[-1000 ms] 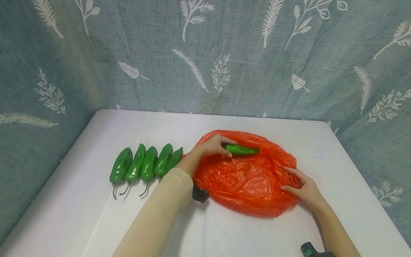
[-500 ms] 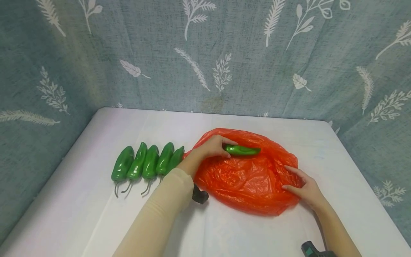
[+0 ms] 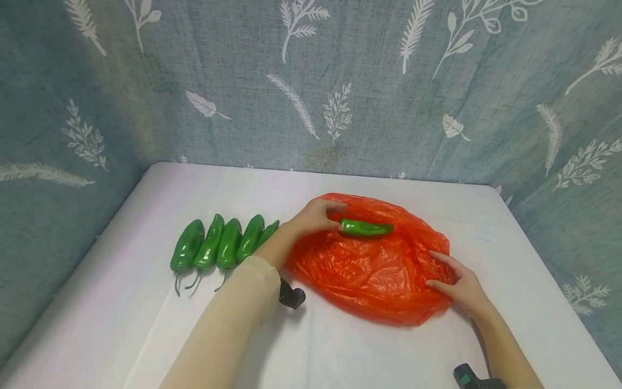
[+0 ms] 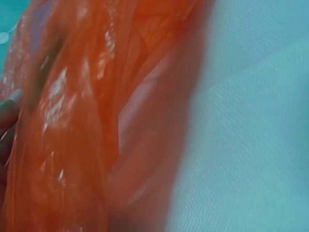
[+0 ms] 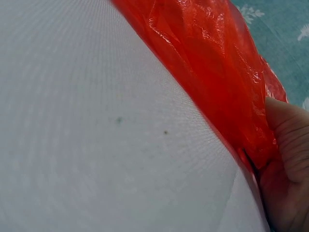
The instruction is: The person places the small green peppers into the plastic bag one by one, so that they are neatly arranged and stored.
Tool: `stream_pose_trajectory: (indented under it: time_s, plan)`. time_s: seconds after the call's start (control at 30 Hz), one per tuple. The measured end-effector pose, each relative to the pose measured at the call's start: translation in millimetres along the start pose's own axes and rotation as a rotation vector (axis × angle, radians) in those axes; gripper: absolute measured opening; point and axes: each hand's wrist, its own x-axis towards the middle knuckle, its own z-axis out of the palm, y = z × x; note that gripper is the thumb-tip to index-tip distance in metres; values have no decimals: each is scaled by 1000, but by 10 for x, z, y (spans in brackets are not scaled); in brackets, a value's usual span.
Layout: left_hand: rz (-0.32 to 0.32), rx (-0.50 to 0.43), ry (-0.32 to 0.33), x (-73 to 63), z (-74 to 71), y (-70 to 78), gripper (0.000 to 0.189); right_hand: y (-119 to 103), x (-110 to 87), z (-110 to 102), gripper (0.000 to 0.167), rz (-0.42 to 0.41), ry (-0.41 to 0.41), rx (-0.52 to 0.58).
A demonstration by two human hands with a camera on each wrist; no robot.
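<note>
A green pepper lies in the mouth of a red plastic bag in the head view. My left hand is at the pepper's left end, thumb tip right beside it and fingers spread away from it, over the bag's left side. At the bag's right rim, my right hand holds the plastic between thumb and fingers; its thumb shows against the bag in the right wrist view. The left wrist view shows mostly crumpled bag, with my fingertips at the left edge.
Several green peppers lie in a row left of the bag, stems toward me; my left arm partly covers the rightmost. The white table ends at a leaf-patterned grey-green cloth. Dark wrist devices sit on both arms.
My left hand has let go of the green pepper and drawn back slightly to the left, its fingers parting. The pepper stays lying in the bag. My right hand has stayed at the rim.
</note>
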Motion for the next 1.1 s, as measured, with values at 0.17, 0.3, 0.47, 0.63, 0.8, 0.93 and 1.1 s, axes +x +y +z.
stream_pose_trajectory:
  time_s: [0.17,0.3,0.47,0.63,0.8,0.93,1.1]
  plan:
    - [7,-64,8,-99,-71,9,58,-20,10,19,73,-2,-5,-1]
    - [-1,-85,31,-176,-102,27,60,-16,24,23,71,-12,-11,7]
    - [-39,-165,103,-278,-131,87,65,-13,6,4,71,3,-10,5]
    - [-49,-255,135,-390,-168,139,66,-11,-1,-5,71,2,-7,11]
    - [-33,-325,168,-496,-199,167,66,-20,-4,-1,71,-5,-9,7]
    - [-12,-374,169,-573,-225,202,66,-23,-15,6,71,-4,0,-1]
    - [10,-369,159,-676,-270,223,68,-33,-17,5,72,3,0,0]
